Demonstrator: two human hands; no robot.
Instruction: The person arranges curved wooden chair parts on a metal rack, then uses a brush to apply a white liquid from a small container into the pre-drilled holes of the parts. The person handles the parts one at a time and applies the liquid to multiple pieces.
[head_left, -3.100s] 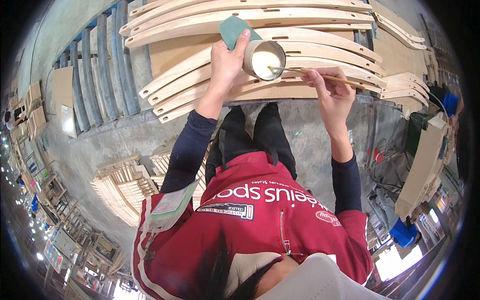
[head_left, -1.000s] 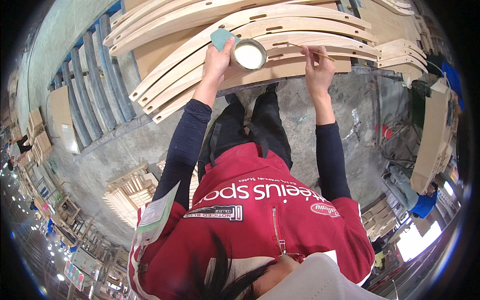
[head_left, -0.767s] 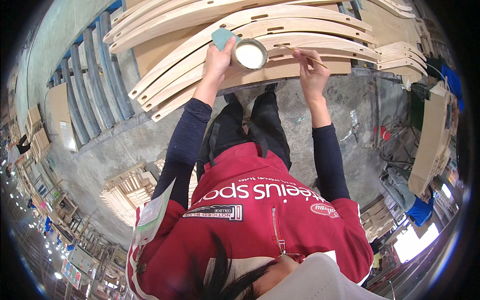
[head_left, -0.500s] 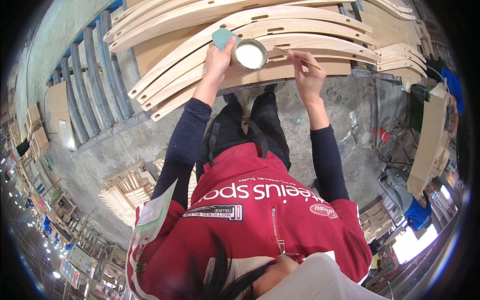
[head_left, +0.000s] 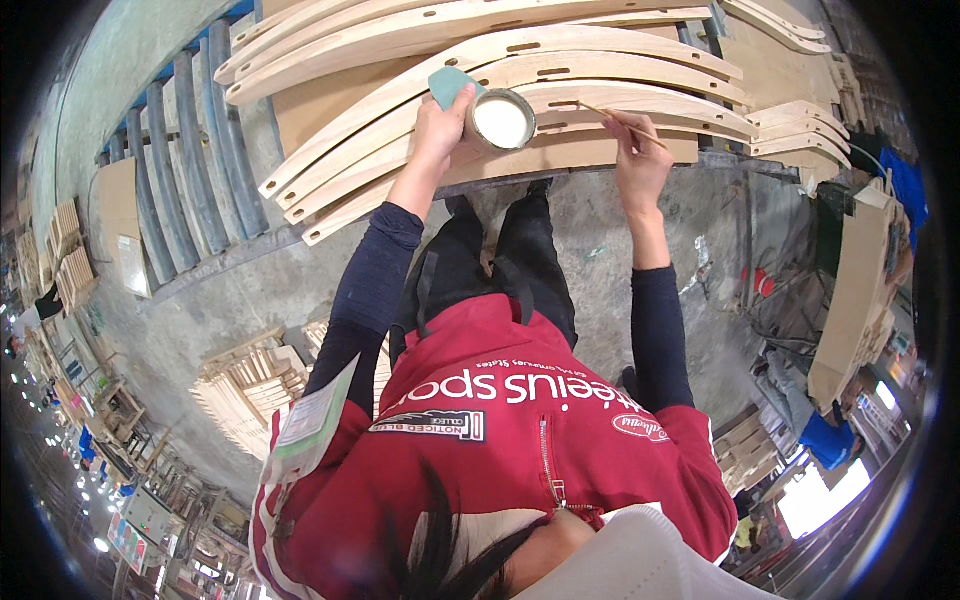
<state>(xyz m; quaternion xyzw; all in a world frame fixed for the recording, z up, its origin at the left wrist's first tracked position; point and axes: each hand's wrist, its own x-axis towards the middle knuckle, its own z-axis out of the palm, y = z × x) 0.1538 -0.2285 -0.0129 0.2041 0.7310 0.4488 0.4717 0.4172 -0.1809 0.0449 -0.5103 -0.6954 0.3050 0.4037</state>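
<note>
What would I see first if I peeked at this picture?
First the big fan of curved wooden slats at the top. In front of them, the left hand holds a round tin of white stuff with a green pad, while the right hand holds a thin stick.

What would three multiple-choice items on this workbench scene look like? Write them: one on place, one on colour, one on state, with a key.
1. Where is the small round tin of white paste?
A. on the floor
B. in the left hand, over the curved pale wooden slats
C. on a shelf

2. What colour is the pad gripped with the tin?
A. teal
B. red
C. yellow

3. How is the tin?
A. lidded
B. tipped out
C. open, paste showing

Key: B, the left hand grips it above the slats; A, a teal pad shows beside the thumb; C, the white fill is bare. The right hand holds a thin stick.
</note>
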